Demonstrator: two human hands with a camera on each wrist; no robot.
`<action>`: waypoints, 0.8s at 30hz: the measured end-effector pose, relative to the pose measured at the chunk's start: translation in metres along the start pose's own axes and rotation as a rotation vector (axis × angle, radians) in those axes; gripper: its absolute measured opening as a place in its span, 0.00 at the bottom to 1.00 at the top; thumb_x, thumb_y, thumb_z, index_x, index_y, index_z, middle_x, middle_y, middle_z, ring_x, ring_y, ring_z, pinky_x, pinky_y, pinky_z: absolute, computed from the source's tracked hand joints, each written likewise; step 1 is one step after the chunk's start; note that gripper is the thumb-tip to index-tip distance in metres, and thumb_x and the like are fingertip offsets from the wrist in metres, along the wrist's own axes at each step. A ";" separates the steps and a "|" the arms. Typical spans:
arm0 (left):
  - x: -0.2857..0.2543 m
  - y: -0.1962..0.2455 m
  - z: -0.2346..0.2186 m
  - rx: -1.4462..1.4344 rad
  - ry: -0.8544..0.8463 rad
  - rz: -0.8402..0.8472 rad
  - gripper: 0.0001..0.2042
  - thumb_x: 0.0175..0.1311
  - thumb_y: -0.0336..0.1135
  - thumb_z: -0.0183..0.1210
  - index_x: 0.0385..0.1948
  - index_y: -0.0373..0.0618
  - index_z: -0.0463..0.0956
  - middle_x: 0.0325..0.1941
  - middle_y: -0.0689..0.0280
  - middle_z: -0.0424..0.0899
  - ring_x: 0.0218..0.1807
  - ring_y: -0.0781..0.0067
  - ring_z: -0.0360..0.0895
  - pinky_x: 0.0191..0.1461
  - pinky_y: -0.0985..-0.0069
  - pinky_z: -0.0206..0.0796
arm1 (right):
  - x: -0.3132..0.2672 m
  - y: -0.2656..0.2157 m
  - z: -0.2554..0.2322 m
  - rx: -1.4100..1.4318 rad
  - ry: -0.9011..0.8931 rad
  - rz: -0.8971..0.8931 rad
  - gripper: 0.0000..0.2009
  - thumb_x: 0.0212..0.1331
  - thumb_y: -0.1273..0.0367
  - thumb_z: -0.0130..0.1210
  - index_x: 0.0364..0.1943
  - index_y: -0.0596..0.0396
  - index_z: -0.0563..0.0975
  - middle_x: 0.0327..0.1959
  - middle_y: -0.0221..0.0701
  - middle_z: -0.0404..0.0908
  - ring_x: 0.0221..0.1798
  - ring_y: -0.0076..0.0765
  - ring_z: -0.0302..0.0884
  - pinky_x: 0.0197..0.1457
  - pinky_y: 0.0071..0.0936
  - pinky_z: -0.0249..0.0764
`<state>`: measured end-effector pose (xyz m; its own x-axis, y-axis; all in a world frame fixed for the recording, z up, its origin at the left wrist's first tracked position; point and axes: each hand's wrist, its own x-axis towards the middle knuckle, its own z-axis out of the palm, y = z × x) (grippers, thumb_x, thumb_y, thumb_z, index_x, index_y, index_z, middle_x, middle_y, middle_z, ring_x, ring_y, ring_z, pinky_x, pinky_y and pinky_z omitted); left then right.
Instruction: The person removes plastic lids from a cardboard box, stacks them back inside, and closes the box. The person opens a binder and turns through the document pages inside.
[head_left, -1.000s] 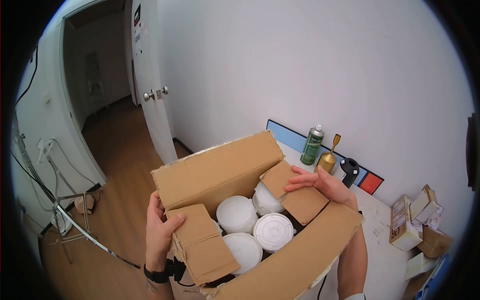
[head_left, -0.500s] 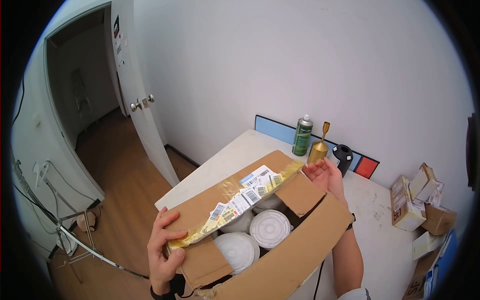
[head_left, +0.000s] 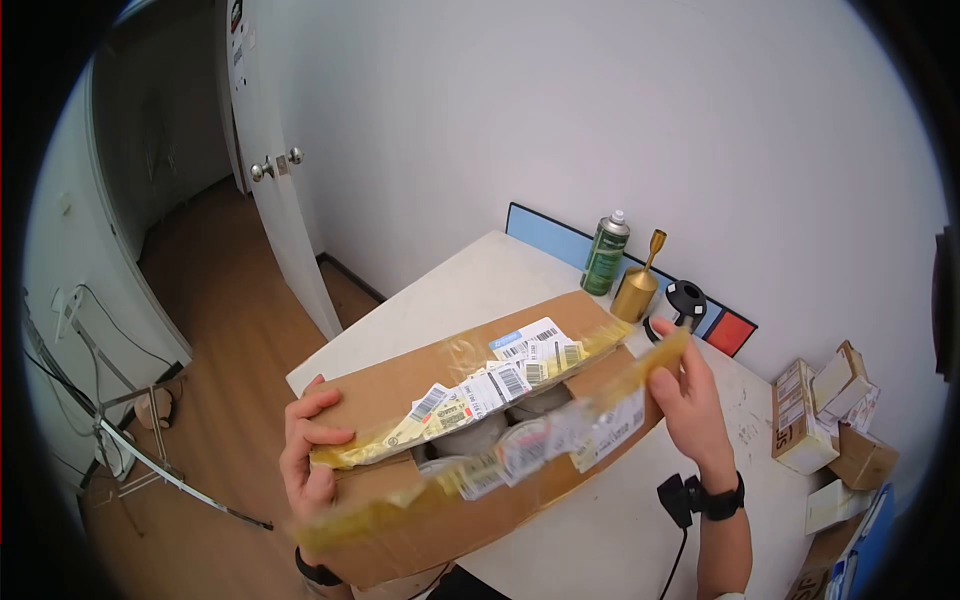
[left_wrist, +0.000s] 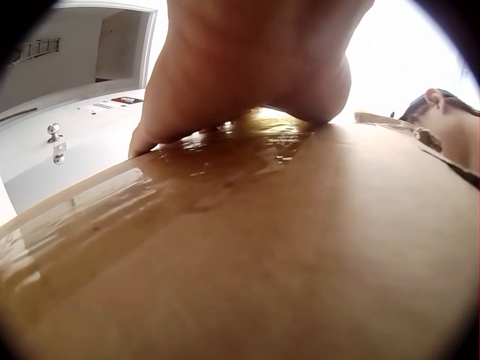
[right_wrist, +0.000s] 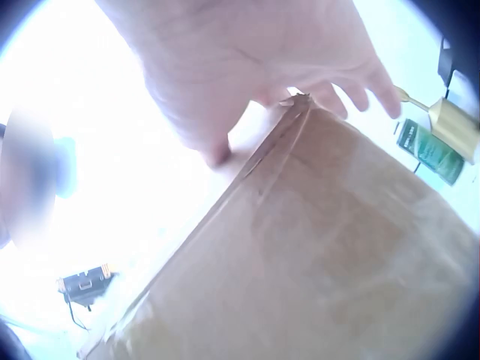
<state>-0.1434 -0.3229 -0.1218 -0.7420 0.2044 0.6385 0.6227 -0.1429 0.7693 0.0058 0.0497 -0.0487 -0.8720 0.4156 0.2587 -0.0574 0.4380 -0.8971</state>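
A cardboard box (head_left: 415, 400) with taped, labelled flaps is in front of me in the head view. Its far flap lies folded inward, and the near flap (head_left: 440, 540), blurred, is partly raised. Between the two, white lidded tubs (head_left: 475, 440) show in a narrow gap. My left hand (head_left: 310, 440) grips the box's left end, fingers over the far flap and thumb lower down. At the right end, my right hand (head_left: 690, 405) pinches the near flap's corner between thumb and fingers. The right wrist view has the box edge (right_wrist: 304, 105) between that thumb and the fingers.
Behind the box, a green spray can (head_left: 606, 255), a gold candle holder (head_left: 637, 290) and a black device (head_left: 685, 300) stand on the white table (head_left: 400, 320). Small cartons (head_left: 800, 420) are piled at right. An open door (head_left: 270, 120) is at left.
The far flap has folded down over the tubs, with the left hand's fingers coming onto it. The right hand left the right end flap and took the near flap, which has swung up and inward.
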 end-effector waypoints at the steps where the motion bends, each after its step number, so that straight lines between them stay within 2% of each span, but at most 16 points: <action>1: 0.000 0.002 0.000 0.009 -0.021 0.014 0.29 0.68 0.62 0.52 0.35 0.39 0.81 0.66 0.50 0.72 0.78 0.42 0.57 0.79 0.46 0.42 | 0.015 -0.003 0.003 0.019 0.019 -0.003 0.41 0.66 0.57 0.62 0.77 0.58 0.56 0.76 0.47 0.64 0.78 0.44 0.61 0.78 0.37 0.59; 3: -0.001 0.007 -0.001 -0.199 0.016 -0.059 0.35 0.73 0.67 0.41 0.45 0.38 0.82 0.73 0.49 0.67 0.80 0.47 0.54 0.81 0.52 0.42 | 0.041 0.002 0.015 -0.031 -0.132 0.152 0.40 0.66 0.60 0.63 0.77 0.59 0.58 0.77 0.47 0.63 0.79 0.44 0.60 0.79 0.36 0.58; 4: -0.005 0.020 0.001 -0.199 0.013 -0.044 0.35 0.73 0.67 0.41 0.45 0.38 0.82 0.73 0.49 0.67 0.80 0.47 0.54 0.81 0.52 0.42 | 0.044 0.003 0.017 -0.027 -0.125 0.139 0.40 0.66 0.60 0.63 0.77 0.59 0.58 0.77 0.47 0.63 0.79 0.44 0.60 0.79 0.36 0.58; 6: -0.012 0.056 0.008 -0.291 0.131 -0.182 0.41 0.75 0.71 0.35 0.58 0.37 0.78 0.79 0.49 0.60 0.83 0.52 0.50 0.83 0.57 0.39 | 0.050 0.002 0.018 0.020 -0.227 0.007 0.38 0.66 0.62 0.62 0.77 0.59 0.58 0.77 0.46 0.63 0.78 0.43 0.62 0.78 0.35 0.59; 7: -0.012 0.061 0.007 -0.294 0.123 -0.190 0.41 0.75 0.71 0.35 0.58 0.37 0.78 0.79 0.49 0.60 0.83 0.52 0.50 0.83 0.57 0.39 | 0.048 0.001 0.022 0.027 -0.215 0.017 0.36 0.66 0.64 0.61 0.76 0.61 0.61 0.76 0.47 0.64 0.78 0.45 0.62 0.78 0.35 0.59; 10: 0.001 0.063 -0.006 0.227 -0.126 -0.173 0.27 0.69 0.46 0.52 0.63 0.35 0.75 0.81 0.49 0.57 0.84 0.52 0.48 0.84 0.58 0.36 | 0.040 0.000 0.037 0.089 -0.111 0.058 0.33 0.66 0.65 0.58 0.73 0.61 0.64 0.75 0.50 0.65 0.78 0.50 0.61 0.79 0.36 0.58; 11: 0.017 0.046 -0.017 0.113 -0.151 -0.198 0.26 0.61 0.38 0.55 0.61 0.34 0.76 0.82 0.48 0.56 0.84 0.51 0.49 0.84 0.58 0.36 | 0.033 -0.006 0.043 0.074 -0.038 0.041 0.31 0.66 0.66 0.57 0.71 0.65 0.65 0.74 0.55 0.64 0.78 0.54 0.60 0.79 0.37 0.58; 12: 0.038 0.023 -0.034 0.006 -0.247 -0.169 0.24 0.64 0.39 0.55 0.59 0.34 0.77 0.82 0.48 0.56 0.83 0.52 0.50 0.83 0.59 0.40 | 0.025 -0.013 0.053 0.058 0.039 0.031 0.29 0.66 0.67 0.55 0.69 0.69 0.65 0.73 0.59 0.64 0.78 0.58 0.59 0.79 0.39 0.58; 14: 0.086 -0.018 -0.060 -0.118 -0.370 -0.234 0.21 0.68 0.36 0.55 0.59 0.35 0.78 0.82 0.50 0.57 0.82 0.55 0.54 0.82 0.63 0.47 | 0.018 0.008 0.092 -0.030 0.281 -0.223 0.30 0.67 0.67 0.55 0.67 0.76 0.64 0.73 0.68 0.58 0.78 0.67 0.56 0.79 0.45 0.58; 16: 0.122 -0.012 -0.071 0.197 -0.463 -0.278 0.21 0.70 0.36 0.55 0.61 0.35 0.77 0.82 0.49 0.57 0.81 0.54 0.57 0.80 0.64 0.51 | 0.009 0.010 0.119 -0.148 0.386 -0.352 0.35 0.68 0.58 0.59 0.69 0.72 0.63 0.76 0.64 0.54 0.76 0.66 0.59 0.78 0.47 0.60; 17: 0.133 -0.007 -0.065 0.206 -0.474 -0.259 0.21 0.70 0.36 0.55 0.61 0.35 0.77 0.82 0.49 0.57 0.81 0.54 0.57 0.80 0.64 0.51 | 0.007 0.009 0.117 -0.138 0.407 -0.358 0.35 0.68 0.58 0.59 0.69 0.72 0.63 0.76 0.64 0.54 0.76 0.66 0.59 0.78 0.47 0.60; 19: 0.145 0.017 -0.046 0.878 -0.518 -0.298 0.22 0.71 0.36 0.56 0.63 0.35 0.76 0.82 0.47 0.56 0.80 0.50 0.59 0.79 0.63 0.54 | -0.001 0.000 0.117 -0.141 0.347 -0.471 0.40 0.63 0.53 0.64 0.67 0.76 0.63 0.72 0.67 0.55 0.78 0.69 0.53 0.79 0.55 0.56; 20: 0.131 0.026 -0.027 0.934 -0.524 -0.252 0.27 0.71 0.43 0.57 0.68 0.37 0.71 0.81 0.44 0.56 0.80 0.47 0.57 0.78 0.59 0.55 | -0.005 0.001 0.112 -0.120 0.353 -0.477 0.40 0.63 0.53 0.64 0.67 0.76 0.63 0.72 0.67 0.55 0.78 0.69 0.53 0.79 0.55 0.56; 22: 0.104 0.054 0.008 1.169 -0.531 -0.239 0.35 0.70 0.51 0.56 0.74 0.41 0.63 0.82 0.43 0.54 0.81 0.46 0.55 0.79 0.56 0.53 | -0.004 0.009 0.093 -0.203 0.216 -0.545 0.44 0.59 0.47 0.67 0.69 0.68 0.64 0.70 0.64 0.60 0.73 0.67 0.63 0.69 0.55 0.72; 23: 0.100 0.048 -0.006 1.114 -0.570 -0.225 0.45 0.64 0.63 0.58 0.77 0.44 0.57 0.82 0.44 0.53 0.81 0.41 0.52 0.79 0.52 0.52 | -0.005 0.010 0.092 -0.197 0.216 -0.555 0.44 0.59 0.47 0.67 0.69 0.68 0.64 0.70 0.64 0.60 0.73 0.67 0.63 0.69 0.55 0.72; 24: 0.095 0.048 -0.022 1.116 -0.560 -0.221 0.45 0.64 0.63 0.58 0.77 0.44 0.57 0.82 0.44 0.53 0.81 0.41 0.52 0.79 0.52 0.52 | -0.008 0.012 0.089 -0.300 0.246 -0.490 0.44 0.59 0.48 0.67 0.71 0.62 0.64 0.71 0.63 0.60 0.67 0.65 0.70 0.59 0.52 0.78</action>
<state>-0.1892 -0.3315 -0.0242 -0.8202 0.5387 0.1924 0.5718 0.7822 0.2474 -0.0314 -0.0196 -0.0935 -0.6392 0.2658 0.7217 -0.2519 0.8143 -0.5230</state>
